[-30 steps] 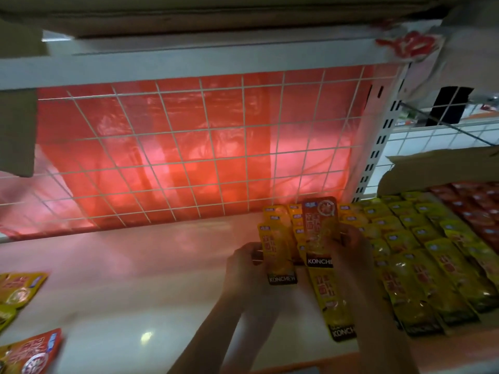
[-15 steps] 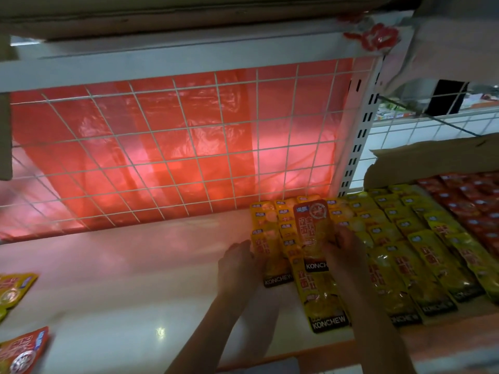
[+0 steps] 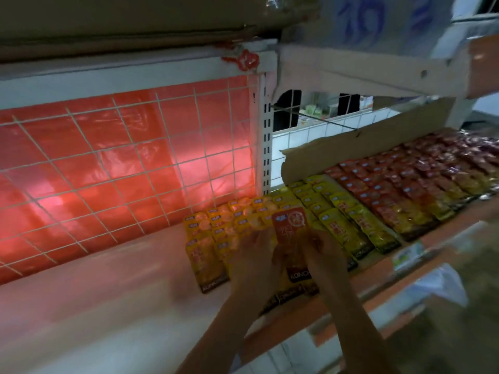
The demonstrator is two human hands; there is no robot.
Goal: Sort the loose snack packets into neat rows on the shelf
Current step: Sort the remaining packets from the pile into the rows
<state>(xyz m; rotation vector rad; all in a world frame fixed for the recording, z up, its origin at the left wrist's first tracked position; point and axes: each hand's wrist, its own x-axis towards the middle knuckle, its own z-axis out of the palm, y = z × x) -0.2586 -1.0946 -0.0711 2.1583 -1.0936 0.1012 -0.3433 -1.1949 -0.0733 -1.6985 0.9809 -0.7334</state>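
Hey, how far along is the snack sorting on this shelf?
Done: yellow packets and red packets lie in neat rows. In hand: the right hand holds an orange packet above the yellow rows, the left hand beside it. Left: placing that packet; no other loose packets show here.

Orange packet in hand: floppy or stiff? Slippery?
Probably semi-floppy: the orange packet is a thin flat pouch, yet it stands up from the right hand. Likely slippery, since its film looks glossy. Probably light, being so thin.
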